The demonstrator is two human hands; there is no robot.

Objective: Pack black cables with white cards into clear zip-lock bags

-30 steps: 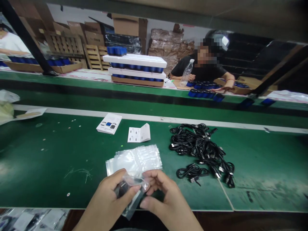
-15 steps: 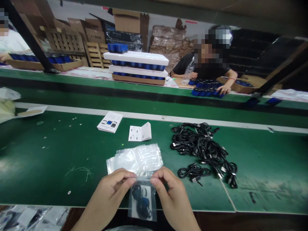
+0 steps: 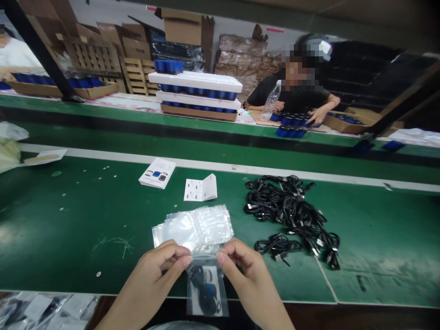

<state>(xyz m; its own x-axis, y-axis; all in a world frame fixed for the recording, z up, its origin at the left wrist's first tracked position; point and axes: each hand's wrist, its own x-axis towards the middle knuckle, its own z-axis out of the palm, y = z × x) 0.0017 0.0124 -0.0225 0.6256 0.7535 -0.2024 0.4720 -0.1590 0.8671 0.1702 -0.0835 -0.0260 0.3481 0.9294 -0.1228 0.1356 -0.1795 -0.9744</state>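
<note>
Between my two hands hangs a clear zip bag (image 3: 207, 293) with a coiled black cable and a printed leaflet inside. My left hand (image 3: 165, 268) pinches the bag's top edge at its left end. At the right end of the same edge, the thumb and fingers of my right hand (image 3: 242, 266) are closed on it. Just beyond my fingertips lies a fanned stack of empty clear bags (image 3: 195, 224). To the right is a heap of coiled black cables (image 3: 285, 206), with one coil (image 3: 277, 245) apart from it, nearer me.
A stack of leaflets (image 3: 157, 173) and one unfolded leaflet (image 3: 200, 189) lie farther back on the green table (image 3: 85, 220). Filled bags (image 3: 44, 311) sit below the front edge at left. Across the bench, a person's hand (image 3: 318, 115) touches blue cylindrical items (image 3: 292, 130) near a bottle (image 3: 271, 101).
The bag has shifted slightly right, and my left hand has slid a little left along its top edge. Across the bench, the co-worker's hand has moved left among the blue items.
</note>
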